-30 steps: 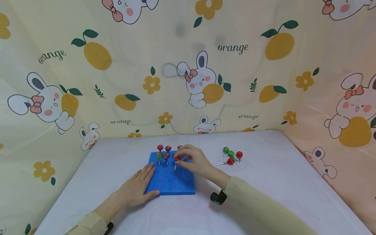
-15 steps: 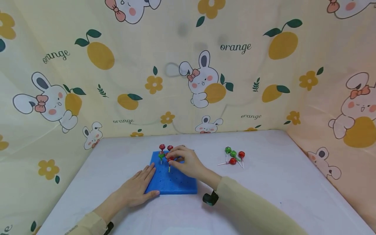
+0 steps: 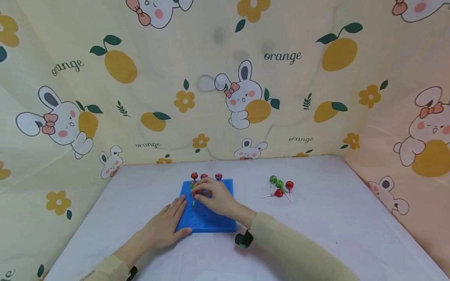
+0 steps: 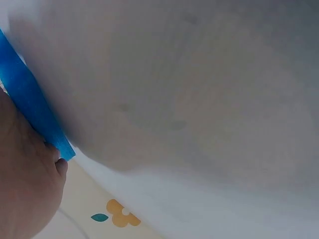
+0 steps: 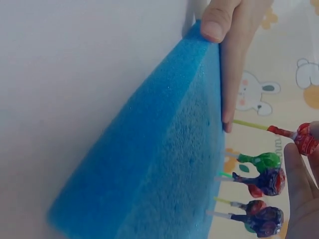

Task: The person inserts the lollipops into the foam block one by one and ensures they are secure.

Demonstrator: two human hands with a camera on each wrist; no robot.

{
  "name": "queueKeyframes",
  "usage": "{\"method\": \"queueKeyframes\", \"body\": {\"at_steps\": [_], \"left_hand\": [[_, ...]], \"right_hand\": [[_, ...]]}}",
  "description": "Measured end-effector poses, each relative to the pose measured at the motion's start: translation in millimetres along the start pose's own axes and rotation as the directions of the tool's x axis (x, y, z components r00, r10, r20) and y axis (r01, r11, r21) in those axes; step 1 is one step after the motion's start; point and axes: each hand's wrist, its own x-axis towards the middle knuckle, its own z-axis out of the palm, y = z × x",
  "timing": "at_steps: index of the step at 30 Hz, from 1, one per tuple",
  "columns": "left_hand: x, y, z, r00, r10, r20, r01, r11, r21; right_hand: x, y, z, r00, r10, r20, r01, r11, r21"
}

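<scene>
Outspread left hand (image 3: pixel 163 226) touches the blue foam block's (image 3: pixel 214 222) edge; right hand (image 3: pixel 218 198) pinches a red lollipop (image 5: pixel 305 140), open foam nearer; white tabletop (image 3: pixel 351 218) around, rabbit-print fabric (image 3: pixel 197 47) beyond.

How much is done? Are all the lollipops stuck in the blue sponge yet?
Not all. Done: several standing lollipops are stuck by their sticks in the blue foam block. In hand: the right hand holds a red lollipop over the block, while the left hand rests at the block's edge. Probably left: four loose lollipops, two red and two green, lying on the table.
</scene>
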Motion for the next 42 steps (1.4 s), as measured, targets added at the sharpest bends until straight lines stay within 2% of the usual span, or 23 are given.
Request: {"method": "queueKeyframes", "body": {"at_steps": [5,12,19,31,35,42], "left_hand": [[0.6,1.6,-0.5,1.000,-0.006,0.021,0.006,1.000,0.025],[1.1,1.4,1.2,1.000,0.019,-0.016,-0.018,1.000,0.018],[2.3,-0.7,3.8,1.000,-0.002,0.011,0.002,0.999,0.036],[0.6,1.1,1.2,1.000,0.022,-0.016,-0.021,0.999,0.030],[0.1,1.5,-0.1,1.000,0.020,-0.006,-0.020,1.000,-0.005],[0.4,0.2,2.8,1.000,0.010,-0.011,-0.010,1.000,0.024]], "right_hand": [[2,0,4,1.000,-0.009,0.001,0.009,1.000,-0.007],[5,0,7,1.000,-0.022,0.013,0.022,1.000,-0.009],[5,2,10,1.000,-0.007,0.023,0.008,1.000,-0.023],[4,6,14,0.999,-0.006,0.052,0.009,0.998,-0.054],[4,6,15,0.998,-0.015,0.054,0.019,0.996,-0.083],[4,7,17,0.998,-0.013,0.066,0.022,0.989,-0.143]]}}
